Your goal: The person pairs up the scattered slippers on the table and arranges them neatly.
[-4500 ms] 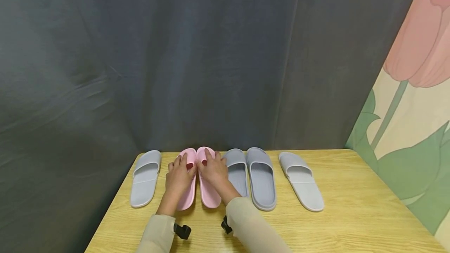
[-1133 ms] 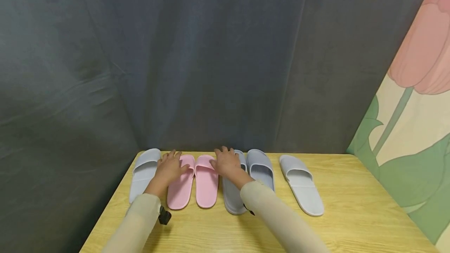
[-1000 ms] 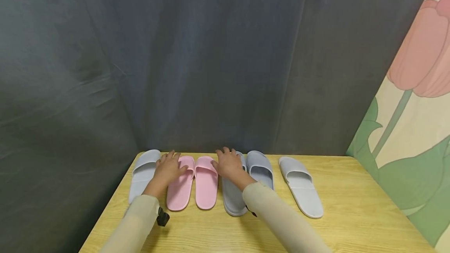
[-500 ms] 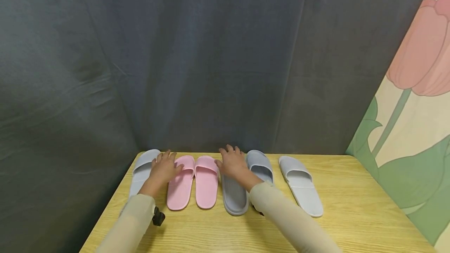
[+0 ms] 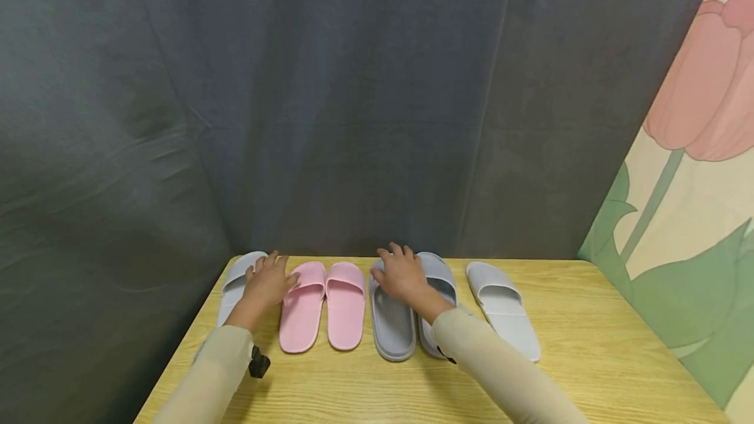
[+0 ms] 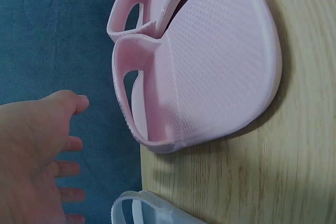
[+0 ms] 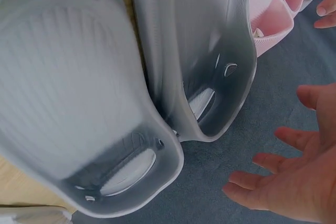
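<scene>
A pair of pink slippers, the left one [image 5: 302,322] and the right one [image 5: 346,316], lies side by side on the table. My left hand [image 5: 266,285] hovers with spread fingers between the left pink slipper and a light grey slipper [image 5: 232,296], partly covering the latter. In the left wrist view this hand [image 6: 34,150] is apart from the pink slipper [image 6: 220,66]. My right hand [image 5: 404,278], fingers extended, is over the straps of two darker grey slippers, the left one [image 5: 393,332] and the right one [image 5: 436,268]. The right wrist view shows that hand [image 7: 299,166] holding nothing.
Another light grey slipper [image 5: 512,326] lies angled at the right. A dark curtain [image 5: 353,116] hangs behind the wooden table [image 5: 618,358]. At the right stands a wall panel [image 5: 695,228] painted with a tulip.
Both hands have let go of the pink slippers, which now lie slightly nearer the front. Over the last second the left hand drifts left and the right hand drifts right.
</scene>
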A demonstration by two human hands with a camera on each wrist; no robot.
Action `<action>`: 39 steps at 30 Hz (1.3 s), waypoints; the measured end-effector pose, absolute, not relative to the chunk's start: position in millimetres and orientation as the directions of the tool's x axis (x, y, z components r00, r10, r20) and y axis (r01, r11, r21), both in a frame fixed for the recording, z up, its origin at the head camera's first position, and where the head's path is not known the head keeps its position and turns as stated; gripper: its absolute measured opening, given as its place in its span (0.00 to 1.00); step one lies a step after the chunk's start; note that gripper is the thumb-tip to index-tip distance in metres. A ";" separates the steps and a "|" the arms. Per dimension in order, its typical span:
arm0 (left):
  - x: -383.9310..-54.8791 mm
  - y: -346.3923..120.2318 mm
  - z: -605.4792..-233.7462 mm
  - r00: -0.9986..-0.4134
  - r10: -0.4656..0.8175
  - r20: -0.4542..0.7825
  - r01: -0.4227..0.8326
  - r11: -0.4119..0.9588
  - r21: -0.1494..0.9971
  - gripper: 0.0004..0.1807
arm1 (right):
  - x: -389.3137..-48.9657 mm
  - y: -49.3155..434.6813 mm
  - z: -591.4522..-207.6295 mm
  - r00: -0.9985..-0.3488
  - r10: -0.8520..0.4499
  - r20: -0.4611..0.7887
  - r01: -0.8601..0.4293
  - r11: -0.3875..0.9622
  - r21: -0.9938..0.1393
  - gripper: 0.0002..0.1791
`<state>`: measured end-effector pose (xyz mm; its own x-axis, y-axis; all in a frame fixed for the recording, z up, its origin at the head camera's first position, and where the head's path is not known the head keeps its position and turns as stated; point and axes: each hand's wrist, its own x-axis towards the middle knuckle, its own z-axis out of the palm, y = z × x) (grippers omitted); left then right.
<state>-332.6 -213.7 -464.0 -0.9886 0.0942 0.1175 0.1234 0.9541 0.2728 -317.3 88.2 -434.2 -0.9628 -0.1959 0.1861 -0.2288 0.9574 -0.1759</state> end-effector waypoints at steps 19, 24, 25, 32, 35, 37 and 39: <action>-337.9 -230.6 -467.5 -0.996 0.025 0.082 0.050 0.946 0.320 0.37 | -303.3 125.5 -425.8 -0.965 -0.160 0.210 -0.213 0.942 -0.258 0.30; -337.4 -233.3 -471.1 -0.998 0.002 0.067 0.026 0.936 0.350 0.37 | -302.8 144.2 -435.5 -0.968 -0.128 0.216 -0.186 0.944 -0.273 0.30; -337.5 -234.1 -471.8 -0.998 0.000 0.068 0.025 0.934 0.356 0.37 | -303.2 148.0 -437.7 -0.968 -0.123 0.221 -0.183 0.944 -0.276 0.30; -342.1 -241.1 -477.7 -0.998 -0.013 0.064 0.013 0.921 0.390 0.37 | -305.6 169.4 -447.6 -0.951 -0.108 0.288 -0.190 0.943 -0.274 0.28; -343.6 -244.0 -480.3 -0.998 -0.016 0.058 0.008 0.919 0.395 0.37 | -305.3 176.1 -447.5 -0.953 -0.099 0.287 -0.183 0.942 -0.281 0.28; -344.2 -245.8 -482.4 -0.999 -0.018 0.047 0.003 0.919 0.395 0.37 | -304.3 180.6 -448.1 -0.957 -0.091 0.274 -0.171 0.945 -0.280 0.29; -344.5 -246.9 -484.3 -0.999 -0.019 0.038 -0.002 0.919 0.394 0.37 | -303.3 184.9 -448.9 -0.962 -0.082 0.260 -0.155 0.948 -0.277 0.29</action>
